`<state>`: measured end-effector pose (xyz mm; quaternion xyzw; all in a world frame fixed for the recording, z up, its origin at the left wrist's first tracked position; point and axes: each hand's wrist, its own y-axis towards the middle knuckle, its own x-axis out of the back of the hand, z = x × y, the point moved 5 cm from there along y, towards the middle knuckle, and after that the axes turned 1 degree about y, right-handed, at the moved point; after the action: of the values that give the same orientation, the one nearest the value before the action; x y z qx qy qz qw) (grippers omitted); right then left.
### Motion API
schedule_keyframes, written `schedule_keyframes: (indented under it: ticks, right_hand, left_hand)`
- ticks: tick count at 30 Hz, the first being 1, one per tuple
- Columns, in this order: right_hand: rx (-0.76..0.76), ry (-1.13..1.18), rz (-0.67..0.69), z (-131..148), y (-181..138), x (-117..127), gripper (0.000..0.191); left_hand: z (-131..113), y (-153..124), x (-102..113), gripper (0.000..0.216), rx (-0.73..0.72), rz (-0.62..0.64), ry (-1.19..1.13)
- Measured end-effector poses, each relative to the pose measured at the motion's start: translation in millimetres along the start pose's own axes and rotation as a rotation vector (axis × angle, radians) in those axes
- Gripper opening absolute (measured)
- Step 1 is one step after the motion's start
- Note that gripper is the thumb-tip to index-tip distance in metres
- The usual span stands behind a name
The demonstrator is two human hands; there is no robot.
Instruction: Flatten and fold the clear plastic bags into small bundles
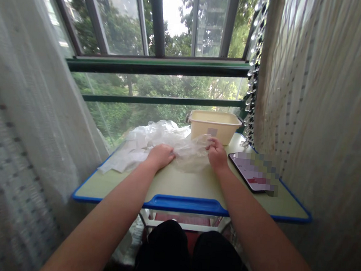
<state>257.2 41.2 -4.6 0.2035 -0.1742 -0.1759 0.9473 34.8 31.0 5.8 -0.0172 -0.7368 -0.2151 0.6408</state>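
Observation:
A clear plastic bag [192, 152] stretches between my two hands, just above the desk. My left hand [161, 155] is closed on its left end, the fingertips partly hidden by the film. On the other side, my right hand [216, 154] pinches the bag's upper right edge between thumb and fingers. Behind and left of my left hand lies a pile of crumpled clear plastic bags [140, 142]. A cream plastic bin [214, 132] with a small label stands just beyond my right hand.
The pale desk [182, 190] has a blue edge and a pen groove at the front. A tablet or large phone [250, 171], its screen partly blurred out, lies at the right. Curtains [322, 101] hang on both sides, and a window with green rails [161, 68] rises behind.

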Motion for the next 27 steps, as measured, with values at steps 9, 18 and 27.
schedule_keyframes:
  ticks: [9, 18, 27]
  right_hand:
    - [-0.029, -0.125, 0.007, 8, -3, 6, 0.029]
    - [0.051, -0.197, 0.185, 4, -8, -6, 0.023]
    - [0.144, -0.048, 0.202, 13, -11, -9, 0.006]
  left_hand:
    - [14, 8, 19, 0.041, 0.346, -0.238, 0.214]
    - [25, -3, 16, 0.029, 0.460, -0.172, 0.229]
    - [3, -12, 41, 0.051, 0.049, -0.571, -0.108]
